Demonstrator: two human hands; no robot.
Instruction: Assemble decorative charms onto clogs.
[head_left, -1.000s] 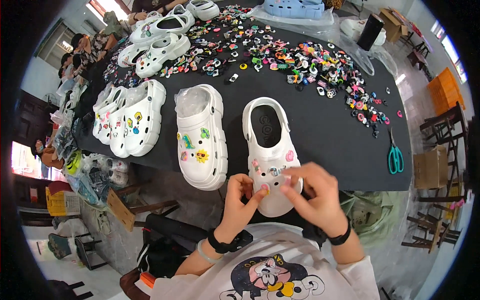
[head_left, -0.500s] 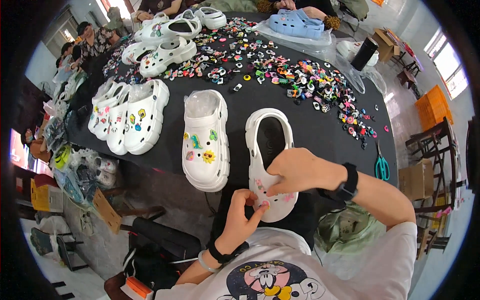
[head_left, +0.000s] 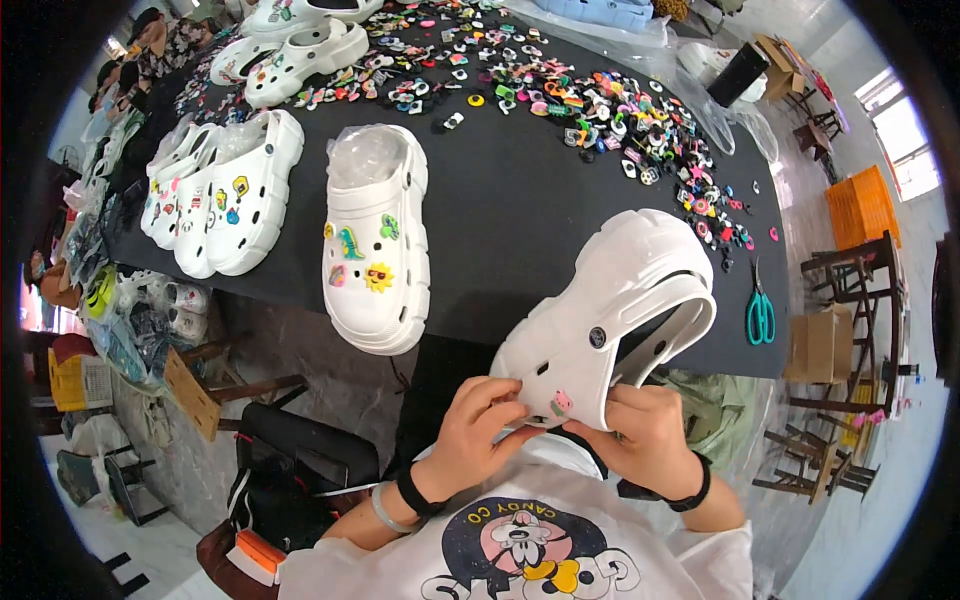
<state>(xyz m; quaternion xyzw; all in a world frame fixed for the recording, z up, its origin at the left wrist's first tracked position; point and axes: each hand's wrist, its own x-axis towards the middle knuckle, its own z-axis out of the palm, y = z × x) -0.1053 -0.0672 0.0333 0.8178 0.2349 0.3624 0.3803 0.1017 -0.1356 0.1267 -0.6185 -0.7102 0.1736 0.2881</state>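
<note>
Since half a second ago the white clog (head_left: 610, 310) has come off the bench (head_left: 520, 230) and now sits tipped up in front of my chest, toe end toward me, strap and sole pointing away. Both hands have shifted to its toe. My left hand (head_left: 480, 425) is curled shut on the near edge of the toe, fingers pressing from the left side. My right hand (head_left: 645, 440) is clamped on the right side of the toe, thumb close to a small pink charm (head_left: 561, 403) set in the upper.

To do this well I would, I judge, keep the left hand firm as the brace and let the right thumb push squarely on the charm, so its stud goes straight through the hole rather than bending. Holding the shoe close keeps the hole in view.

On the bench lie a second white clog with charms (head_left: 375, 250), a row of finished clogs (head_left: 215, 195) at left, a wide scatter of loose charms (head_left: 620, 120), and green scissors (head_left: 760, 310) at right.
</note>
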